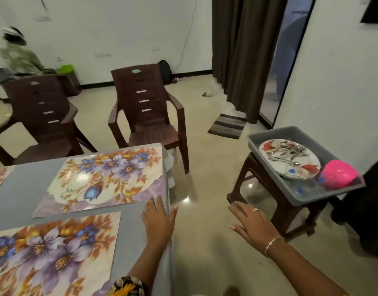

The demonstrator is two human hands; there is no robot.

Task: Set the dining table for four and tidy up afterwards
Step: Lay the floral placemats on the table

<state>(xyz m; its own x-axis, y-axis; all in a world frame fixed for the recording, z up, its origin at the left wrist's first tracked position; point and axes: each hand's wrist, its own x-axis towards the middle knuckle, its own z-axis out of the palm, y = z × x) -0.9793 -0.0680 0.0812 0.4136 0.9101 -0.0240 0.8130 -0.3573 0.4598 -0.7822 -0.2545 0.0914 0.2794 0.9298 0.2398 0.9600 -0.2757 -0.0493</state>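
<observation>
The dining table [139,238] has a grey cloth and carries floral placemats: one at the far right [104,180], one near me [49,257], and the corner of a third at the left edge [0,176]. My left hand [159,221] lies flat with straight fingers on the table's right edge. My right hand [251,224] hovers open over the floor, holding nothing. Past my right hand, a grey tub [307,193] holds a white plate [312,161] with spoons and forks [288,151] piled on it, beside a pink bowl [338,173].
The tub rests on a low brown stool [267,189]. Two brown plastic chairs [149,116] [38,120] stand at the table's far side. A striped doormat [227,126] lies by dark curtains [245,50]. A blurred person [17,52] is at the far left.
</observation>
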